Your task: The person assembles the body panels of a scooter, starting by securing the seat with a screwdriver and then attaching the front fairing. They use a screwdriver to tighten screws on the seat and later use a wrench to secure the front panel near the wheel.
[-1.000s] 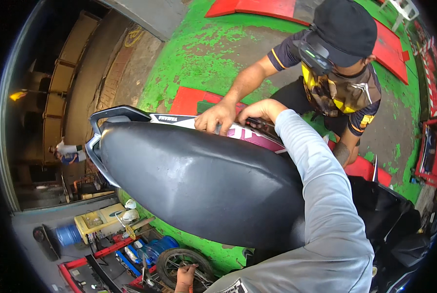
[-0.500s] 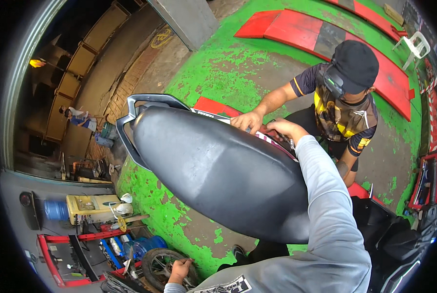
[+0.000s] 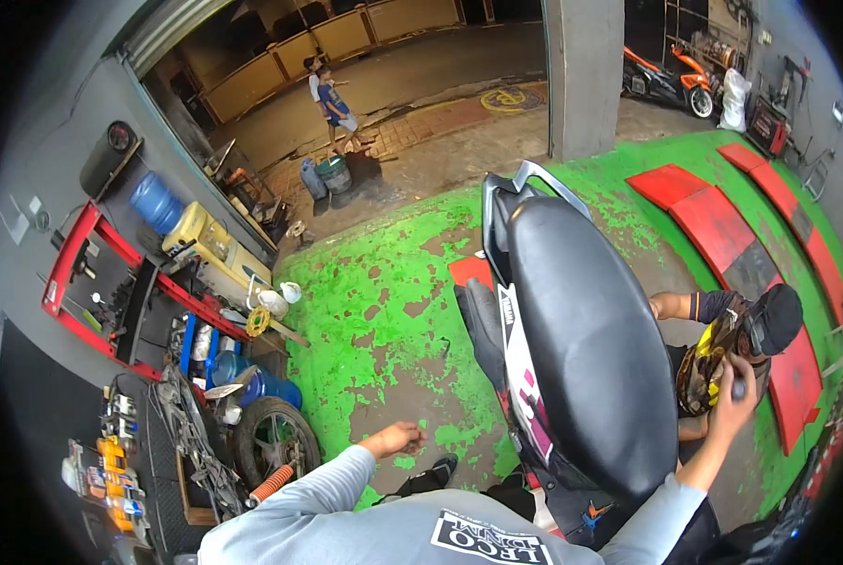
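While a person in a grey long-sleeved shirt looked down, a scooter stood just right of centre, its long black seat slanting from the grey grab rail at the top toward the lower right. A white side panel with pink patches ran along the seat's left edge.

The person's left hand hung above the floor, left of the scooter and apart from it, with fingers bent inward; whether they held anything could not be told. The right hand was raised on the scooter's other side, fingers curled around a small dark object whose kind was unclear.

Beyond that hand, a co-worker in a black cap was low beside the scooter, one forearm reaching to the seat's right edge.

Patchy green paint covered the floor. At left were a spoked wheel, an orange spring and a red frame; at right, red ramps. Outside the doorway, two people were near the kerb.
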